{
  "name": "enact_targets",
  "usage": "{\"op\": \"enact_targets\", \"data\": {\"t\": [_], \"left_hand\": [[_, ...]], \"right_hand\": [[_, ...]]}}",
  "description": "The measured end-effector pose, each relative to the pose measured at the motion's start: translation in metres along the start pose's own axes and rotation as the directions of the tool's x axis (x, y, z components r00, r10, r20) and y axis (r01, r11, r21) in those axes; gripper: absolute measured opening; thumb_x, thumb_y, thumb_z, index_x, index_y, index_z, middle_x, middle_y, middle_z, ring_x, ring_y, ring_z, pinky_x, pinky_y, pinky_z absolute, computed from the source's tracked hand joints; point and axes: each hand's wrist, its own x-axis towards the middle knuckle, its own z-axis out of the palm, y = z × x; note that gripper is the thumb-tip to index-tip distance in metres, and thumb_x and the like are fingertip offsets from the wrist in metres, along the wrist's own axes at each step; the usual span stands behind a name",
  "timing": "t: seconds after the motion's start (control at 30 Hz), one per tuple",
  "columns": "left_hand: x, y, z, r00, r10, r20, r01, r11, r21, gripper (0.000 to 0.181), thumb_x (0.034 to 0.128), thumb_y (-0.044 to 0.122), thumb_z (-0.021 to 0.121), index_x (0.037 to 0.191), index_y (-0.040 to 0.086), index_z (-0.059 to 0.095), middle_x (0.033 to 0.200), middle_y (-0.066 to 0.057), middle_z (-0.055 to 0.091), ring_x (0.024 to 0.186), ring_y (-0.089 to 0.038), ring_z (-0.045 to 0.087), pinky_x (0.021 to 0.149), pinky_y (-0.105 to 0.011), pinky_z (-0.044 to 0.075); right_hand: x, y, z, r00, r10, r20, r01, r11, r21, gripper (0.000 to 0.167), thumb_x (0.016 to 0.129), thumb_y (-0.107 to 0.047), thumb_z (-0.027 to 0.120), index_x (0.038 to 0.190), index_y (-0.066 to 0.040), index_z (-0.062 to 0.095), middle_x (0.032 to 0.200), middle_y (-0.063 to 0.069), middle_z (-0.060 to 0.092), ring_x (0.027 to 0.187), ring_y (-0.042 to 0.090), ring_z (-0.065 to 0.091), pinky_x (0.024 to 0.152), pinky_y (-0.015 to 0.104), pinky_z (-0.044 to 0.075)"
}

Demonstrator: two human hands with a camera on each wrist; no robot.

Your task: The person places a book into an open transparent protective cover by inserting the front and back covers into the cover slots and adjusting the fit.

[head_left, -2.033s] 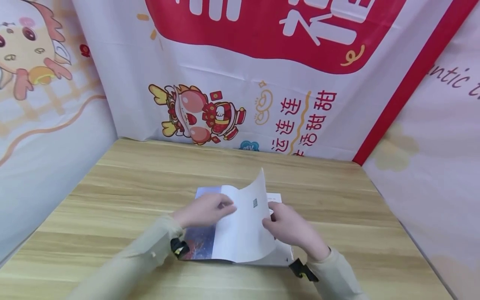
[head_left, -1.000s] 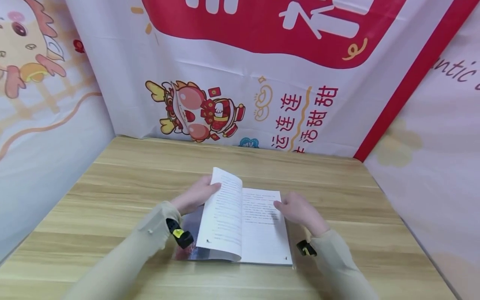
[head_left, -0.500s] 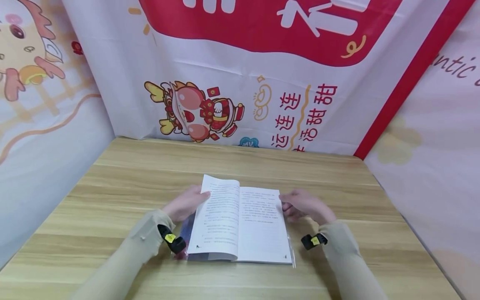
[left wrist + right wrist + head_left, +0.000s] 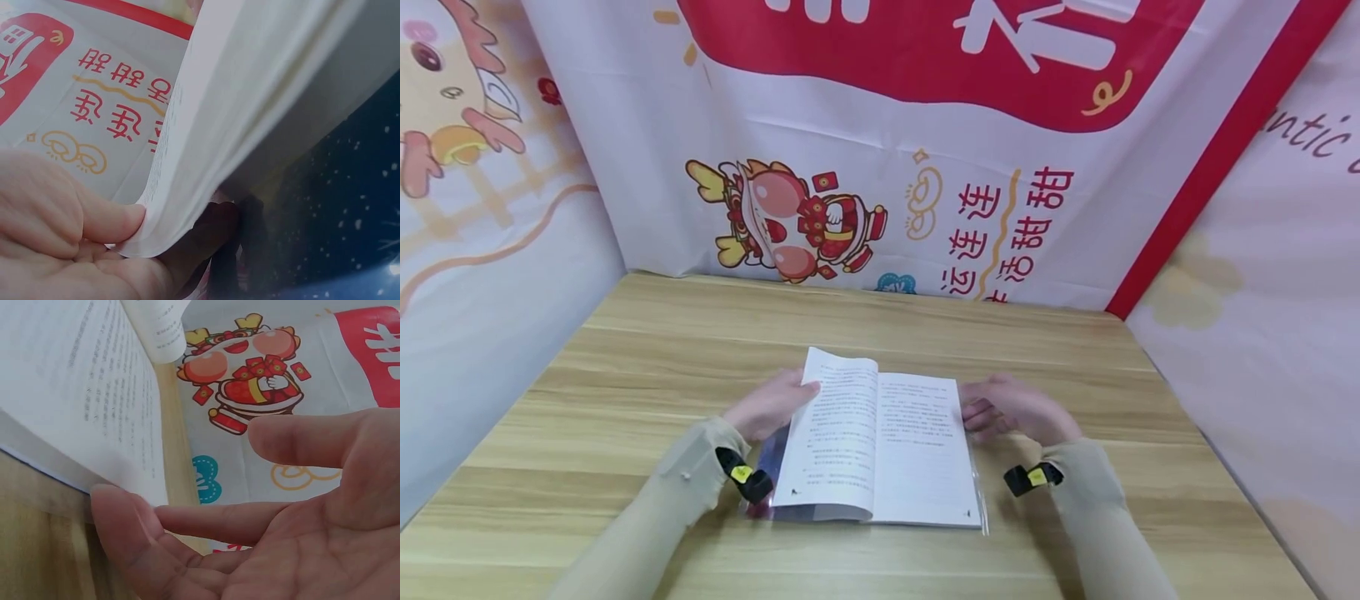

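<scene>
An open book (image 4: 921,450) with printed white pages lies on the wooden table. Its left-hand pages (image 4: 835,433) are lifted at a slant above the dark blue starry cover (image 4: 337,194). My left hand (image 4: 769,406) pinches these pages at their outer edge, thumb on the printed side and fingers behind. Beside the book's right edge is my right hand (image 4: 1018,408). In the right wrist view its thumb stands apart, and the loosely bent fingers (image 4: 131,531) are at the page block's edge; whether they touch it I cannot tell. A clear plastic sleeve edge (image 4: 982,500) shows at the lower right.
Wood-grain tabletop (image 4: 700,333) surrounds the book. Behind it hangs a white and red cloth (image 4: 865,108) with cartoon figures and lettering. Printed cloths also hang at the left (image 4: 490,233) and right (image 4: 1262,333). Each wrist wears a black strap.
A loose sheet was turned leftward, and my left hand took the raised pages and lowered them to the left. My right hand let go of the pages and drew off to the right edge.
</scene>
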Motion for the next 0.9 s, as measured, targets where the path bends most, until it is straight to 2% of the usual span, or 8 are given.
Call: {"op": "enact_targets", "data": {"t": [0.1, 0.23, 0.37, 0.53, 0.67, 0.8, 0.9], "left_hand": [[0.0, 0.0, 0.0, 1.0, -0.001, -0.018, 0.001, 1.0, 0.002, 0.041, 0.108, 0.013, 0.032, 0.144, -0.004, 0.041, 0.123, -0.018, 0.062, 0.103, -0.026, 0.062, 0.087, -0.038, 0.05], [-0.001, 0.0, -0.001, 0.999, -0.004, -0.039, 0.005, 1.0, 0.018, 0.041, 0.108, 0.014, 0.033, 0.144, -0.003, 0.042, 0.122, -0.018, 0.062, 0.102, -0.026, 0.063, 0.086, -0.037, 0.051], [-0.002, 0.001, -0.002, 1.0, -0.005, -0.028, 0.005, 1.0, 0.013, 0.041, 0.108, 0.014, 0.033, 0.143, -0.004, 0.042, 0.12, -0.018, 0.063, 0.1, -0.026, 0.064, 0.084, -0.036, 0.052], [-0.003, 0.001, -0.001, 1.0, 0.004, -0.015, -0.004, 1.0, 0.011, 0.04, 0.1081, 0.014, 0.033, 0.143, -0.004, 0.043, 0.12, -0.018, 0.063, 0.099, -0.025, 0.064, 0.083, -0.036, 0.052], [-0.003, 0.0, 0.001, 1.0, 0.006, -0.017, -0.006, 1.0, 0.017, 0.04, 0.108, 0.013, 0.033, 0.142, -0.003, 0.044, 0.119, -0.017, 0.064, 0.099, -0.025, 0.064, 0.083, -0.036, 0.052], [-0.002, 0.0, 0.003, 1.0, 0.015, -0.009, -0.015, 1.0, 0.022, 0.04, 0.1082, 0.013, 0.032, 0.143, -0.004, 0.043, 0.12, -0.018, 0.064, 0.099, -0.024, 0.064, 0.082, -0.036, 0.052], [-0.003, 0.0, 0.002, 1.0, 0.008, -0.013, -0.008, 1.0, 0.014, 0.041, 0.1082, 0.014, 0.032, 0.142, -0.005, 0.044, 0.118, -0.018, 0.064, 0.098, -0.024, 0.064, 0.082, -0.036, 0.052]], "right_hand": [[0.005, 0.0, 0.0, 1.0, 0.009, 0.013, -0.009, 1.0, -0.017, 0.037, 0.099, -0.026, 0.059, 0.114, 0.007, 0.064, 0.103, 0.023, 0.064, 0.091, 0.032, 0.065, 0.08, 0.044, 0.057], [0.01, 0.001, 0.003, 1.0, 0.015, -0.024, -0.016, 0.999, -0.039, 0.034, 0.099, -0.026, 0.06, 0.109, 0.006, 0.065, 0.095, 0.019, 0.064, 0.084, 0.029, 0.064, 0.078, 0.043, 0.057], [0.012, 0.003, 0.006, 0.998, 0.003, -0.07, -0.009, 0.996, -0.093, 0.031, 0.098, -0.026, 0.06, 0.095, 0.004, 0.064, 0.082, 0.013, 0.062, 0.074, 0.023, 0.062, 0.067, 0.037, 0.056], [0.013, 0.006, 0.005, 0.997, -0.014, -0.07, 0.005, 0.993, -0.12, 0.034, 0.098, -0.028, 0.059, 0.085, 0.004, 0.061, 0.074, 0.01, 0.059, 0.069, 0.021, 0.059, 0.058, 0.03, 0.049], [0.013, 0.008, 0.003, 0.999, -0.013, -0.049, 0.01, 0.998, -0.061, 0.031, 0.099, -0.026, 0.058, 0.091, 0.003, 0.064, 0.078, 0.011, 0.061, 0.072, 0.022, 0.06, 0.061, 0.031, 0.052], [0.008, 0.006, 0.001, 0.999, -0.02, -0.029, 0.018, 0.997, -0.071, 0.035, 0.098, -0.03, 0.06, 0.11, 0.003, 0.064, 0.088, 0.014, 0.066, 0.075, 0.026, 0.063, 0.067, 0.035, 0.055], [0.0, 0.001, 0.001, 0.997, -0.057, 0.06, 0.062, 0.994, -0.089, 0.046, 0.097, -0.036, 0.062, 0.124, 0.001, 0.059, 0.098, 0.016, 0.069, 0.082, 0.03, 0.067, 0.073, 0.04, 0.057]]}}
